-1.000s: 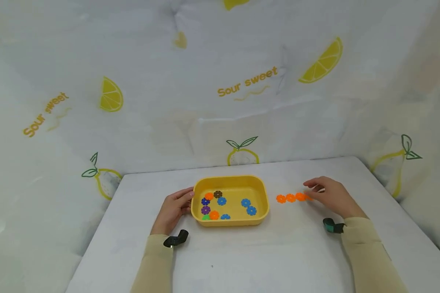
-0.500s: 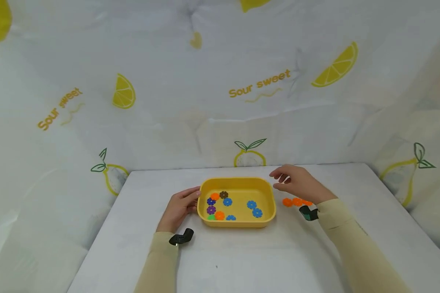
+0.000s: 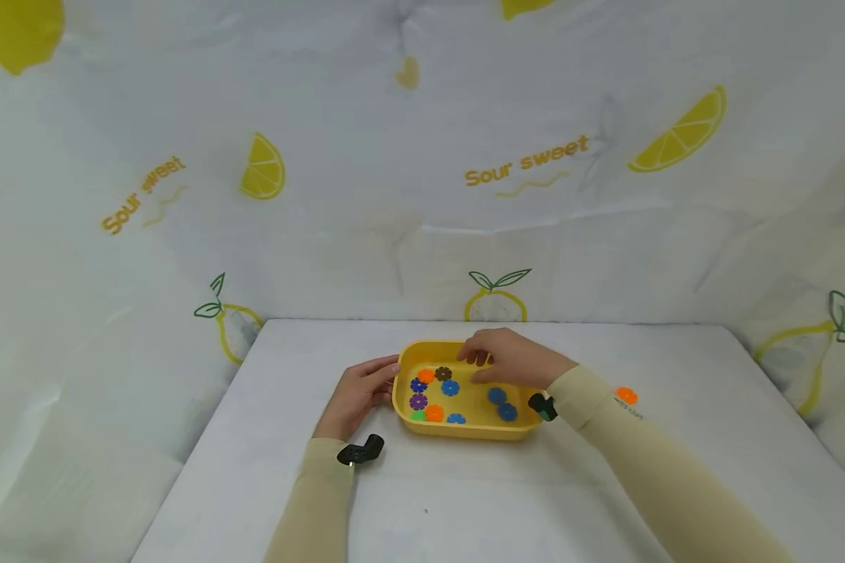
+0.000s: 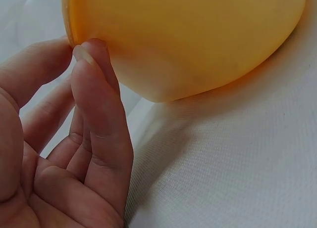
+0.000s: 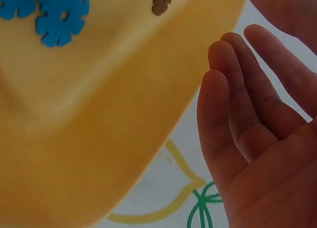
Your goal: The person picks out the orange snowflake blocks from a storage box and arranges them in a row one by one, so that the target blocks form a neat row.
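Observation:
A shallow yellow plastic tray [image 3: 465, 432] lies on the white table, its left rim pinched between the thumb and fingers of my left hand [image 3: 355, 395]. The left wrist view shows those fingertips [image 4: 94, 52] right at the rim. My right hand [image 3: 510, 358] is over the tray's right half, fingers loosely bent and nothing visible between them. Inside lie flat notched plastic discs: blue discs [image 3: 507, 412] near the right hand, a brown disc [image 3: 443, 374], a purple disc [image 3: 418, 401] and orange discs [image 3: 434, 413] toward the left. Part of the tray's right side is hidden by the right hand.
To the tray's right, an orange disc [image 3: 627, 395] on the table shows beside the right sleeve [image 3: 662, 453], which covers the area around it. A white cloth backdrop [image 3: 366, 258] with lemon prints rises behind the table's far edge.
My right hand has moved left, from the row of orange discs on the table to over the tray. The left hand keeps its hold on the rim. The head view has shifted slightly.

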